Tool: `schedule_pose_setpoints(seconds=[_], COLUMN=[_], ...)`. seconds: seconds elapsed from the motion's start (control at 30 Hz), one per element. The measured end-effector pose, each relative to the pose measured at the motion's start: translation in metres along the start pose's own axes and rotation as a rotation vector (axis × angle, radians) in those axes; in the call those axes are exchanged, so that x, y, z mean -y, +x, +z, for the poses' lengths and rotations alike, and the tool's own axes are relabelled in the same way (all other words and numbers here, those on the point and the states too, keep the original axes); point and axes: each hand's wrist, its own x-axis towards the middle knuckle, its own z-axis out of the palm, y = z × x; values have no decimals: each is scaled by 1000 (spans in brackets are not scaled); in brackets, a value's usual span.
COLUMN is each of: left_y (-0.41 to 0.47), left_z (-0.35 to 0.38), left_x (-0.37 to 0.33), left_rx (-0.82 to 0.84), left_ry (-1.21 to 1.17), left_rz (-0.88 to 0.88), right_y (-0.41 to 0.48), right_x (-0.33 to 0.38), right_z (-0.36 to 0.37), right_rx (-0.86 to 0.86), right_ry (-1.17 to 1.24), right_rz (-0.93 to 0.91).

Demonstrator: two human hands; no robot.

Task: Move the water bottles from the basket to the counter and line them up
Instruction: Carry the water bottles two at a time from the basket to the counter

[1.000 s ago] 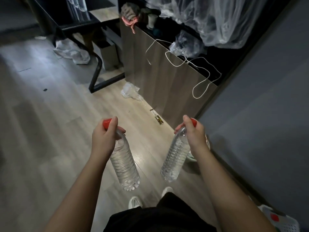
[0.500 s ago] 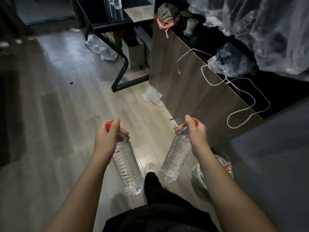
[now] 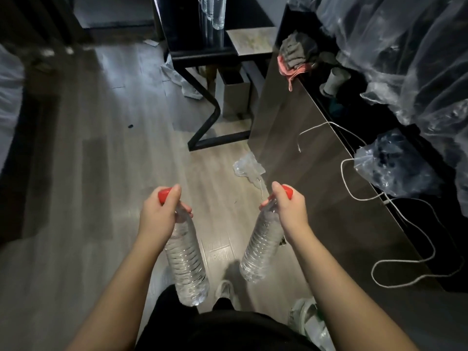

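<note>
My left hand [image 3: 158, 215] grips the neck of a clear water bottle [image 3: 187, 259] with a red cap; the bottle hangs down over the wooden floor. My right hand [image 3: 287, 207] grips the neck of a second clear, red-capped bottle [image 3: 262, 248], also hanging cap up. The white basket [image 3: 307, 323] sits on the floor at the bottom right, behind my right forearm, with clear plastic showing inside. The dark counter [image 3: 207, 50] stands far ahead, and clear bottles [image 3: 215, 11] stand on it at the top edge.
A wood-fronted cabinet [image 3: 304, 173] runs along the right, its dark top crowded with plastic bags [image 3: 395, 168], a white cord [image 3: 364, 196], cloths [image 3: 296, 57] and a large plastic sheet [image 3: 405, 46]. Crumpled plastic [image 3: 248, 168] lies on the floor by the cabinet. A black metal frame [image 3: 210, 117] supports the counter.
The view has swung left and moved forward along the cabinet, bringing the counter closer. Both hands keep gripping their bottles in front of me.
</note>
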Motion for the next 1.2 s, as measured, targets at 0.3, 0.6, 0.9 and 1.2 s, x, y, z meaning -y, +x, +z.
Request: schedule_pose_setpoints(seconds=[0.3,0.6,0.9,1.2], left_y=[122,287,398,511], left_z=[-12,-66,-96,-92], left_x=[-17,-79,-129,-164], left_rx=[16,167,267,204], left_ry=[19,48,-28,-1], left_rz=[-12,-3,68,133], right_y=[78,152,217,319], right_x=[31,95,157,197], right_z=[73,202,307,373], right_rx=[-24,-175,-229,-232], right_ry=[-96,-25,51,85], right_rz=[20,42,58,22])
